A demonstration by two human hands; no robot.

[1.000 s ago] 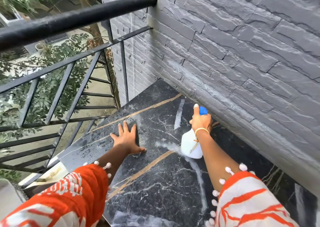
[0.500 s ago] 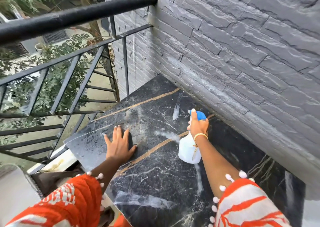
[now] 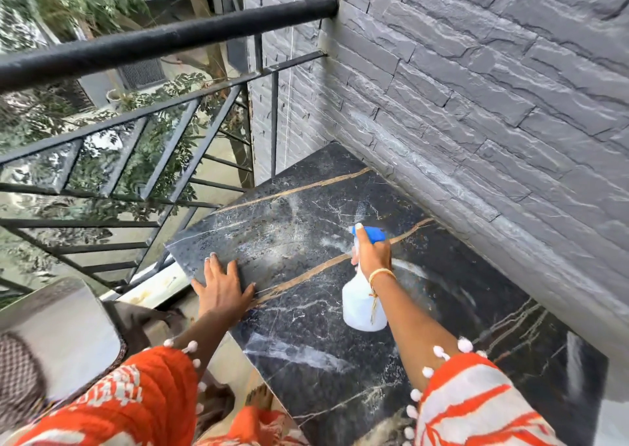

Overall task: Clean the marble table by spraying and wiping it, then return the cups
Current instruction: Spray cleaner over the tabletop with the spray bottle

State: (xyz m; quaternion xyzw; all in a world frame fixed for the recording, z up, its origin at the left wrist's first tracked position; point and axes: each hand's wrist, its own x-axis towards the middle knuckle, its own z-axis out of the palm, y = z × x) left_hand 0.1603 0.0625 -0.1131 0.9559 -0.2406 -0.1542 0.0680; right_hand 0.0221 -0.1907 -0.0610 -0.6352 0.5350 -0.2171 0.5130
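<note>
Over the black marble table, white spray bottle gripped by curled right hand, left hand laid flat, fingers spread, on the near edge.

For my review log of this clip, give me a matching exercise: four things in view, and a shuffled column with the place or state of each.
Things:
1. left hand
2. spray bottle
3. handrail
4. marble table

Place or state:
A. black bar meeting the stone wall
B. gripped by the right hand, blue head on top
C. flat on the table's near-left edge, fingers spread
D. dark surface with gold veins and pale smears

Pairs: 1-C, 2-B, 3-A, 4-D
</note>
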